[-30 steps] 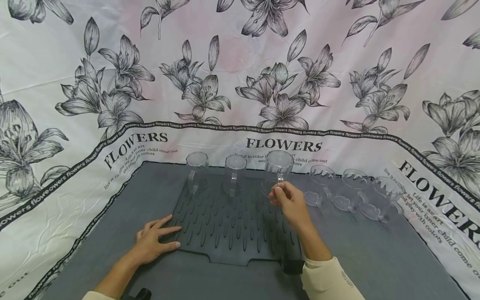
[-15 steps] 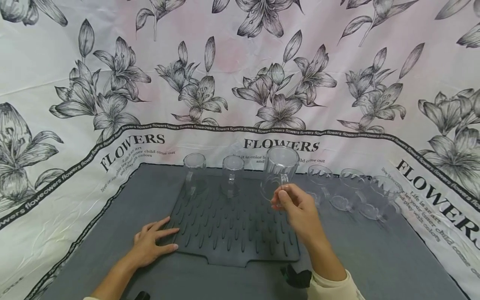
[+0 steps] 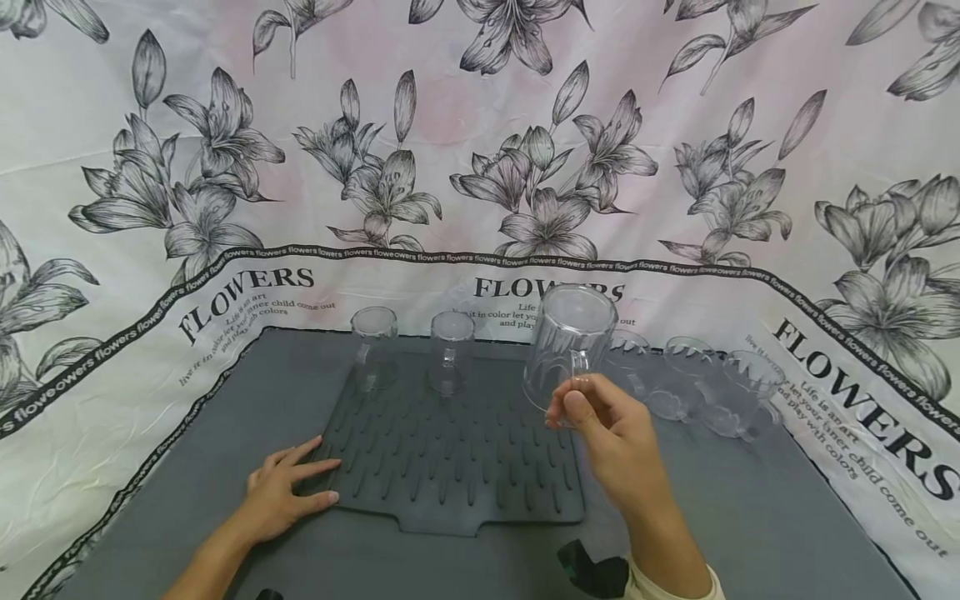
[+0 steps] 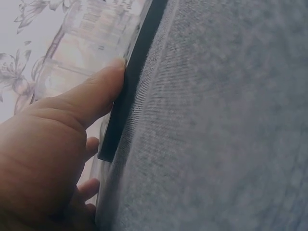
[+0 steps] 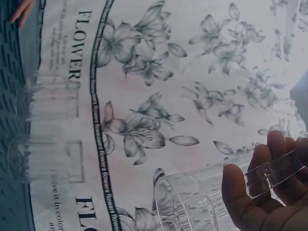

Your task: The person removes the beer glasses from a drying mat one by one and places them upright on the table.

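Note:
My right hand (image 3: 611, 425) pinches the handle of a clear glass mug (image 3: 570, 350), raised over the back right of a dark ridged mat (image 3: 442, 508). The mug's wider end faces down in the head view. In the right wrist view, thumb and fingers close round the handle of this mug (image 5: 192, 202). My left hand (image 3: 281, 492) lies with fingers spread at the mat's left edge. The left wrist view shows that thumb touching the mat's dark edge (image 4: 130, 91). Two more glass mugs, one at the left (image 3: 375, 350) and one beside it (image 3: 452, 354), stand on the mat's back.
Several clear glass mugs (image 3: 742, 392) stand in a slanting row on the grey tabletop (image 3: 712, 508) at the right, partly behind the held mug. A black object (image 3: 592, 571) lies near the right forearm. A flower-printed cloth (image 3: 442, 167) hangs behind the table.
My right hand has lifted the held mug and brought it nearer to the head camera. The left hand stays at the mat's edge. The whole head view has shifted slightly.

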`<control>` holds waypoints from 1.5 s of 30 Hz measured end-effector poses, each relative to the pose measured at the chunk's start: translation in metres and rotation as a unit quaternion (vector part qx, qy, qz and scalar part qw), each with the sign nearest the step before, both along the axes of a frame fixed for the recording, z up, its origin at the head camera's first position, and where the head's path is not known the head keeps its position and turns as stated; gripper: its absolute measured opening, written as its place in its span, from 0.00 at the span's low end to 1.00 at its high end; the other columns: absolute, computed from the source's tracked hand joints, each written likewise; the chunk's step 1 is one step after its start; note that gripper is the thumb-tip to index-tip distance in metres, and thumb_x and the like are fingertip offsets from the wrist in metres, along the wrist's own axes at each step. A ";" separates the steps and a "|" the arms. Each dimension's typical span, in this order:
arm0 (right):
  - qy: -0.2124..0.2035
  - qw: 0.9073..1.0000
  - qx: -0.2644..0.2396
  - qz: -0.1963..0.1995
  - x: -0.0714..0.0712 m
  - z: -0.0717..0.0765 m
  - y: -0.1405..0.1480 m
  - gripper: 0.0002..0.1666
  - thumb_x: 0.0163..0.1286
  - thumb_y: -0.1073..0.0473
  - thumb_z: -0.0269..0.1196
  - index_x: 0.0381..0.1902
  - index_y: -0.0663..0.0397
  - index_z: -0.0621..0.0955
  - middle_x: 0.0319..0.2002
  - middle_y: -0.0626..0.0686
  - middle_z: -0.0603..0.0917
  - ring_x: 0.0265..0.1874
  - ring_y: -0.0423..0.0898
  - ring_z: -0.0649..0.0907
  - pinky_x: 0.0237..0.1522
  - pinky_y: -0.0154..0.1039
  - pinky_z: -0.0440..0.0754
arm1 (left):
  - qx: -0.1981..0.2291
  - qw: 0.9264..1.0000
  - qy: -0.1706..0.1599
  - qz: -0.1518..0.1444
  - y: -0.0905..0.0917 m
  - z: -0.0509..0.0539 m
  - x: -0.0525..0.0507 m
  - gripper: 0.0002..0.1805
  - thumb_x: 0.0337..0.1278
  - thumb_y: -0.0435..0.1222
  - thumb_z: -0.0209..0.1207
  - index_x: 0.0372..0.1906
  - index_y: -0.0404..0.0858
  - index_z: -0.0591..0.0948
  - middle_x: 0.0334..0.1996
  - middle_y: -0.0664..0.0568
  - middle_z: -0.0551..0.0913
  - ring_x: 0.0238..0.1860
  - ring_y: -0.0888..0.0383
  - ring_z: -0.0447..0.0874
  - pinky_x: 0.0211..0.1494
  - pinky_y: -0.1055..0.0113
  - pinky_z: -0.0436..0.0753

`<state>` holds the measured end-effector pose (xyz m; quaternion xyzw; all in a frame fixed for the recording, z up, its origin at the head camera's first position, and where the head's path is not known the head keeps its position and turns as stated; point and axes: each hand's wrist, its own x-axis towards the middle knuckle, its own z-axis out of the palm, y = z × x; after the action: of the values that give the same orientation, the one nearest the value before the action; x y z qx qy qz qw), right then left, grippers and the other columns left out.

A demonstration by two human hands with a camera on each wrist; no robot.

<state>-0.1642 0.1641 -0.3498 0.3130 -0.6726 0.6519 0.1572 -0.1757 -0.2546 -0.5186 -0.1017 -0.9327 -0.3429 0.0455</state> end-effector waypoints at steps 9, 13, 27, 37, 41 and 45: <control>0.024 0.999 0.024 -0.039 0.012 0.007 0.005 0.07 0.73 0.72 0.52 0.39 0.70 0.77 0.31 0.61 0.78 0.32 0.53 0.80 0.38 0.38 0.80 | -0.004 1.000 -0.001 -0.002 -0.001 0.001 0.001 0.29 0.50 0.54 0.68 0.56 0.46 0.83 0.69 0.41 0.63 0.65 0.34 0.52 0.54 0.34 0.49; 0.061 0.995 0.023 -0.071 0.014 0.008 0.006 0.07 0.71 0.75 0.53 0.38 0.71 0.79 0.29 0.59 0.80 0.31 0.49 0.82 0.38 0.36 0.81 | -0.005 1.000 0.000 -0.002 -0.001 0.000 0.001 0.28 0.50 0.53 0.68 0.57 0.46 0.83 0.69 0.41 0.63 0.65 0.34 0.52 0.53 0.35 0.50; 0.176 0.977 -0.018 -0.117 0.020 0.014 0.018 0.11 0.62 0.84 0.55 0.38 0.75 0.82 0.27 0.58 0.83 0.29 0.44 0.84 0.37 0.31 0.79 | 0.000 1.000 -0.001 0.000 -0.001 0.002 0.000 0.29 0.49 0.53 0.69 0.56 0.44 0.83 0.69 0.41 0.64 0.65 0.33 0.51 0.54 0.35 0.49; 0.214 0.967 -0.080 -0.111 0.021 0.015 0.019 0.07 0.58 0.85 0.57 0.35 0.83 0.80 0.28 0.60 0.84 0.29 0.44 0.84 0.35 0.30 0.78 | -0.004 1.000 -0.003 0.005 -0.002 0.001 0.002 0.29 0.48 0.53 0.69 0.56 0.44 0.83 0.68 0.41 0.64 0.65 0.33 0.51 0.54 0.34 0.49; 0.233 0.959 -0.055 -0.152 0.022 0.016 0.020 0.05 0.60 0.78 0.64 0.35 0.79 0.82 0.28 0.58 0.84 0.29 0.42 0.81 0.29 0.26 0.74 | -0.005 1.000 -0.004 0.007 0.000 0.002 0.002 0.30 0.47 0.53 0.69 0.55 0.45 0.83 0.68 0.41 0.64 0.65 0.34 0.51 0.54 0.34 0.49; 0.260 0.943 0.013 -0.208 0.023 0.019 0.020 0.12 0.64 0.63 0.68 0.35 0.72 0.84 0.29 0.57 0.84 0.30 0.41 0.80 0.31 0.25 0.73 | -0.005 1.000 -0.008 0.009 0.001 0.003 0.002 0.30 0.46 0.54 0.70 0.55 0.44 0.84 0.68 0.41 0.64 0.65 0.34 0.51 0.54 0.35 0.49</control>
<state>-0.1411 0.1843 -0.3312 0.3272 -0.6670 0.4916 0.4543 -0.1741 -0.2535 -0.5154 -0.0909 -0.9355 -0.3390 0.0406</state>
